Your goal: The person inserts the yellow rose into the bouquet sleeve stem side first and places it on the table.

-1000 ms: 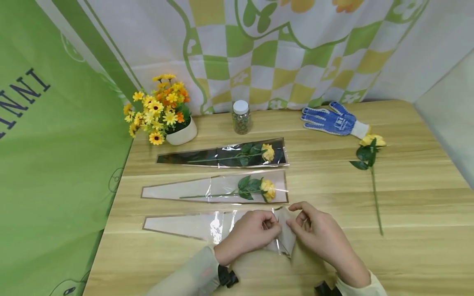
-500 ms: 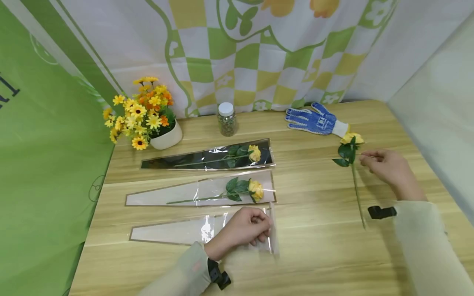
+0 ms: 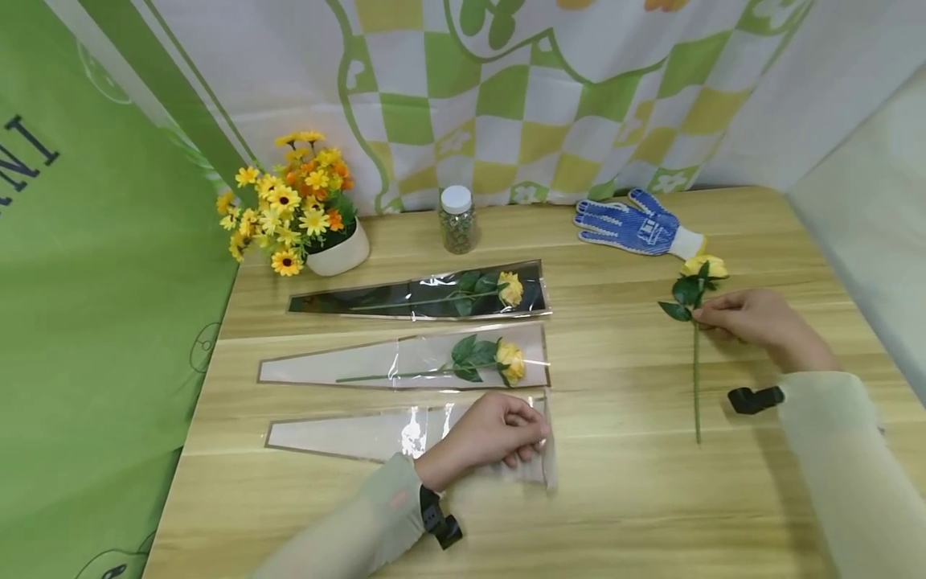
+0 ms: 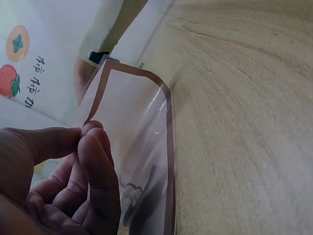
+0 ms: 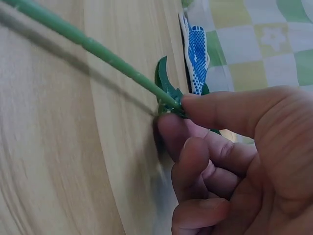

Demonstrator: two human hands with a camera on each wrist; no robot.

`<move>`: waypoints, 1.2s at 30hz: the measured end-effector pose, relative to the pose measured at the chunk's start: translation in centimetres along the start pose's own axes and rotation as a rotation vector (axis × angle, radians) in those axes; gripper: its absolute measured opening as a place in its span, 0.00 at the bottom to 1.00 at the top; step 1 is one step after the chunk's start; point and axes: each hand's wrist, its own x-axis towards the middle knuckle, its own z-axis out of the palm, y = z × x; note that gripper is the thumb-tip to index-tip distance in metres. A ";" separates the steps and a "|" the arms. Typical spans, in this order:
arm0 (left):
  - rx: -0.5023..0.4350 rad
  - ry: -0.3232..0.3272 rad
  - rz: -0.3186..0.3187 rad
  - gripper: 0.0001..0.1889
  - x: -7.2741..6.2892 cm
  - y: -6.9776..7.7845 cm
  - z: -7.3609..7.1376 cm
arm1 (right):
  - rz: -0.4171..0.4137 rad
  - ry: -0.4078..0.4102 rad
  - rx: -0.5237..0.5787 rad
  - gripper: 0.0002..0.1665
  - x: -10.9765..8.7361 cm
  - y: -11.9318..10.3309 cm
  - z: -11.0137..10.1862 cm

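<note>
My left hand [image 3: 499, 434] pinches the upper layer at the wide end of a clear flower sleeve [image 3: 347, 433] with a brown border. In the left wrist view the sleeve's mouth [image 4: 132, 98] stands parted from the table, thumb and forefinger on its edge. Over on the right, my right hand [image 3: 752, 318] pinches the green stem of a yellow rose [image 3: 705, 267] just below its leaves. The right wrist view shows the stem [image 5: 112, 59] between thumb and forefinger, the bloom mostly hidden behind the hand.
Behind the sleeve lie a white sleeve [image 3: 304, 370] and a black sleeve [image 3: 325, 301], each with a yellow rose inside. A potted flower arrangement [image 3: 338, 253], a lidded jar [image 3: 457, 221] and a blue glove [image 3: 629, 225] stand or lie along the back.
My right hand has left the sleeve, moved right to the loose rose and taken its stem. The left hand has stayed at the sleeve's wide end. The head view has shifted slightly.
</note>
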 end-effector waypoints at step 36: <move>-0.256 0.001 -0.003 0.04 0.1 0.1 1.2 | -0.861 0.614 0.437 0.12 -14.7 -10.7 10.8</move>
